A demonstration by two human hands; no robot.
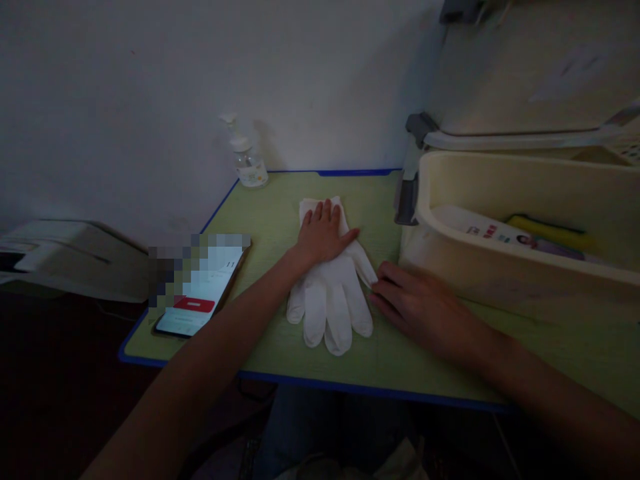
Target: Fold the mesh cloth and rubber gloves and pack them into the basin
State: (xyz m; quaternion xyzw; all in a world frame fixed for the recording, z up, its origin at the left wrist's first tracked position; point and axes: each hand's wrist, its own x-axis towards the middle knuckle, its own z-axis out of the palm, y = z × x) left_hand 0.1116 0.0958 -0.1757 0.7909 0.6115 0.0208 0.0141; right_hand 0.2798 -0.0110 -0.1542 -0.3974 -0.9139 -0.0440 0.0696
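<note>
A white glove (333, 293) lies flat on the green table (280, 220), cuff away from me and fingers pointing toward me. My left hand (323, 233) rests flat on the glove's cuff end with its fingers stretched out. My right hand (415, 303) lies on the table just right of the glove, its fingertips touching the glove's thumb edge, fingers curled and close together. Whether they pinch the glove is unclear.
A phone (200, 290) with a lit screen lies at the table's left front. A clear pump bottle (247, 160) stands at the back left by the wall. A cream plastic basket (500, 267) with items inside fills the right side. The blue table edge (350, 387) runs in front.
</note>
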